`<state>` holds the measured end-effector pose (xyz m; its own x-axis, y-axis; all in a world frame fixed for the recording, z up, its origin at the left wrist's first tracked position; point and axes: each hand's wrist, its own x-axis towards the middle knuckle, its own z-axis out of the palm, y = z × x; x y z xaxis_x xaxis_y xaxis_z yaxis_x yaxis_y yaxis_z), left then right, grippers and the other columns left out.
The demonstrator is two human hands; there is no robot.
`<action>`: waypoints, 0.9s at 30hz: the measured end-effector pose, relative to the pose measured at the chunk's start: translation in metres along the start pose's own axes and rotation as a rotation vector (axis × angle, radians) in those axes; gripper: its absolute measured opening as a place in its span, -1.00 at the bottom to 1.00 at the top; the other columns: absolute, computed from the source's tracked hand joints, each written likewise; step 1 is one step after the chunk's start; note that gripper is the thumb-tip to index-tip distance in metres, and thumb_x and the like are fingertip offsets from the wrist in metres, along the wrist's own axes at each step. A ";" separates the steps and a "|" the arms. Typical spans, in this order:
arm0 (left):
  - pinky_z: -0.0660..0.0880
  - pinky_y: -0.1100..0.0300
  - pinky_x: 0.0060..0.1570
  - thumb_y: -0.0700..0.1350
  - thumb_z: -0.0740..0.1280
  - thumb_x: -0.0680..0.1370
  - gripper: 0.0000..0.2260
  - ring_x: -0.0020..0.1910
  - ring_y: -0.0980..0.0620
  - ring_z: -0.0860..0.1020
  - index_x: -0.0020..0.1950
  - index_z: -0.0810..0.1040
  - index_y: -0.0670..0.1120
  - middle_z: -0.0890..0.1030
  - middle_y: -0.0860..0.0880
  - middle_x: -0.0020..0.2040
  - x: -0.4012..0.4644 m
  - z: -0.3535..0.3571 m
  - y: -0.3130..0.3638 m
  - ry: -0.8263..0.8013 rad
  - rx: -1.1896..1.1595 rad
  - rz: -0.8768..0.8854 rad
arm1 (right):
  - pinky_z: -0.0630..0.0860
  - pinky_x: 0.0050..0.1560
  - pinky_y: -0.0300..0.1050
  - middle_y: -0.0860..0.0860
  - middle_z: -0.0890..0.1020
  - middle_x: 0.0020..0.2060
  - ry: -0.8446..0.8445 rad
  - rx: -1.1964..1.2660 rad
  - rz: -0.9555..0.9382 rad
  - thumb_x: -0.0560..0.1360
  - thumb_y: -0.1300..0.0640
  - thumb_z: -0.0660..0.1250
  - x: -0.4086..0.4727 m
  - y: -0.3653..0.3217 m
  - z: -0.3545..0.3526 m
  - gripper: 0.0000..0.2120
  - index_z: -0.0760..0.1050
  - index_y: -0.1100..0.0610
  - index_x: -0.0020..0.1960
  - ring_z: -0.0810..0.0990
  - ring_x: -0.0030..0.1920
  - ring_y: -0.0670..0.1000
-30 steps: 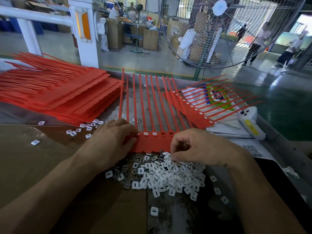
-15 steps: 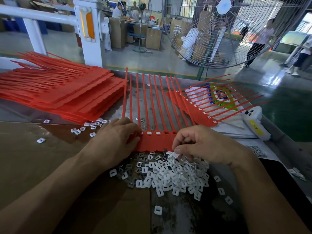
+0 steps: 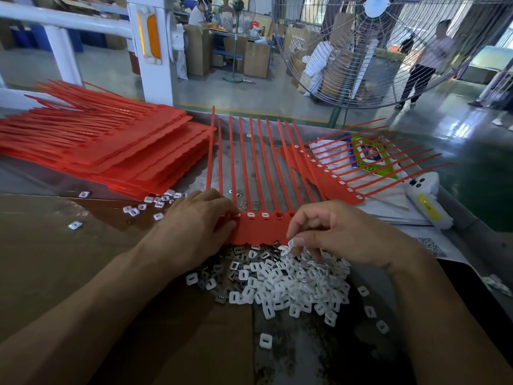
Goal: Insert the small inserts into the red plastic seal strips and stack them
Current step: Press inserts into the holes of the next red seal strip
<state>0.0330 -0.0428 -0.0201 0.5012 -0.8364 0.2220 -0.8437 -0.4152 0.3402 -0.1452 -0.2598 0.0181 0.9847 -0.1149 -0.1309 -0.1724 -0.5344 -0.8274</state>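
Now, left hand [image 3: 200, 226] pressing strip [image 3: 258, 232] — right hand [image 3: 341, 234] pinching insert [image 3: 291, 243]

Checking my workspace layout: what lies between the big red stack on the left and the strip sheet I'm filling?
In the head view, loose white inserts lie scattered on the table between the stack and the sheet, with the left hand pressing the sheet's near edge.

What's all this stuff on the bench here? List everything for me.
seal strip being filled: one, red, centre, between the hands
stack of seal strips: many, red, left
finished seal strips: a few, red, fanned at right over papers
papers: several, white, right
pile of inserts: many, white, front centre
stray inserts: about a dozen, white, by the stack
fan: one, metal cage, behind
left hand: presses the strip
right hand: pinches an insert at the pile
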 end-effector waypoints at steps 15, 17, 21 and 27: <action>0.40 -0.01 0.35 0.13 0.23 0.62 -0.70 0.28 0.09 0.44 0.33 0.54 0.16 0.50 0.14 0.27 0.000 0.000 0.000 0.006 -0.002 0.005 | 0.50 -0.36 -0.24 -0.01 0.73 -0.18 0.083 -0.001 0.007 0.57 0.21 0.46 0.005 0.009 0.001 -0.78 0.71 -0.11 0.02 0.59 -0.31 -0.12; 0.41 -0.02 0.34 0.14 0.21 0.61 -0.68 0.28 0.09 0.43 0.33 0.53 0.17 0.49 0.15 0.27 0.000 0.000 0.000 -0.005 0.002 0.003 | 0.52 -0.32 -0.25 -0.02 0.71 -0.17 0.094 0.015 -0.021 0.55 0.23 0.48 0.006 0.010 0.001 -0.77 0.71 -0.11 0.04 0.59 -0.28 -0.12; 0.41 -0.03 0.34 0.14 0.21 0.61 -0.69 0.28 0.09 0.43 0.33 0.53 0.19 0.49 0.15 0.28 0.000 0.000 0.001 -0.009 -0.003 -0.005 | 0.56 -0.22 -0.23 -0.02 0.69 -0.14 0.158 0.004 -0.065 0.55 0.22 0.49 0.008 0.010 0.004 -0.74 0.71 -0.14 0.06 0.62 -0.21 -0.06; 0.40 -0.04 0.35 0.17 0.19 0.60 -0.68 0.28 0.10 0.42 0.32 0.51 0.21 0.48 0.16 0.28 0.001 0.000 0.001 -0.020 0.007 -0.007 | 0.50 -0.10 -0.42 -0.17 0.69 -0.13 0.458 -0.150 -0.120 0.53 0.19 0.51 0.025 0.011 0.019 -0.77 0.71 -0.11 0.08 0.63 -0.09 -0.23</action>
<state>0.0328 -0.0435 -0.0195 0.5030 -0.8405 0.2014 -0.8416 -0.4233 0.3354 -0.1218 -0.2526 -0.0046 0.8914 -0.3836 0.2415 -0.0938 -0.6773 -0.7297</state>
